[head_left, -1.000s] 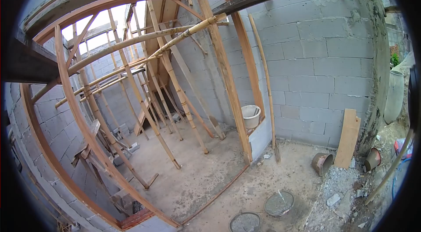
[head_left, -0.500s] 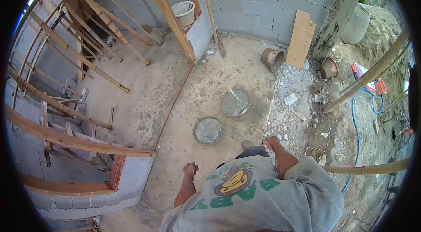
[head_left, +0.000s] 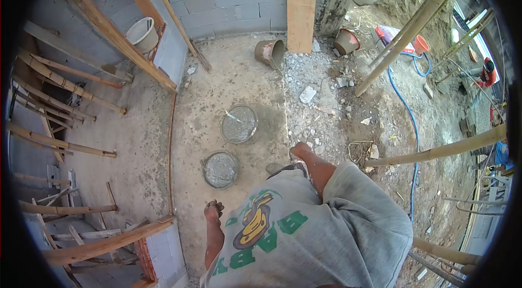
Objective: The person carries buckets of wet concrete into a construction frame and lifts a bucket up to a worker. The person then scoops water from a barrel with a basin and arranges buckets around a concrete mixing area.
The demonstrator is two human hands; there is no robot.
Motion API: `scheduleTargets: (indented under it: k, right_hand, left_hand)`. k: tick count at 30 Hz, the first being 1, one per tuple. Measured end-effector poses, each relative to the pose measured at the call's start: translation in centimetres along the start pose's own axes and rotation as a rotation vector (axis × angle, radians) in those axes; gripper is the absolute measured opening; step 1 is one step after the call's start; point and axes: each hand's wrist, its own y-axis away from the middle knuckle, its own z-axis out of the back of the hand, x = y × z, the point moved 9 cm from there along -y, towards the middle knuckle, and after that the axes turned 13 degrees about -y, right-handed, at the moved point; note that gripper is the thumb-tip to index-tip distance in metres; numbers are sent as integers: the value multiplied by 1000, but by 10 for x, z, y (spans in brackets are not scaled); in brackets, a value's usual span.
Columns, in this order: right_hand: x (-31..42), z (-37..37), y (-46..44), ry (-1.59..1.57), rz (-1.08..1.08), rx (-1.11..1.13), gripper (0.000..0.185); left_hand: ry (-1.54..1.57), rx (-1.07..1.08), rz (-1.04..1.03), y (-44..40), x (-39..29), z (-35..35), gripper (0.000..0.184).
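Observation:
My left hand (head_left: pixel 213 210) hangs over the concrete floor with loosely curled, slightly parted fingers and nothing visible in it. The nearest thing to it is a round tub of grey wet mix (head_left: pixel 220 170). Just beyond, a second round tub (head_left: pixel 239 124) of similar mix has a pale, thin stick-like piece lying across it. My right hand (head_left: pixel 300 150) is low beside the rubble strip, right of the tubs; its fingers are too small and hidden to make out. Neither hand appears to touch a tub. A grey printed shirt covers my torso.
A tipped bucket (head_left: pixel 269 54), a wooden board (head_left: pixel 300 19) and another bucket (head_left: pixel 346 42) are near the block wall. Bamboo poles (head_left: pixel 435 149) and a blue hose (head_left: pixel 408 108) lie right. Timber framing (head_left: pixel 109 242) stands left. A person in red (head_left: pixel 488 74) is far right.
The view has tilted down from the framing and swung right, bringing my arms and torso into sight. The tubs now appear further left. Both hands remain low at my sides.

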Motion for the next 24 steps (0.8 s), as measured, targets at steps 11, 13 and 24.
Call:
scheduleTargets:
  k: [11, 13, 24]
  right_hand:
    - [8, 14, 22, -38, 24, -70, 42]
    - [-12, 14, 14, -2, 37, -70, 42]
    - [-34, -3, 42, 188, 85, -7, 38]
  left_hand:
    - [-299, 74, -209, -41, 5, -4, 28]
    - [-44, 86, -3, -30, 11, -11, 29]
    - [-202, 38, 71, -39, 52, 1, 30]
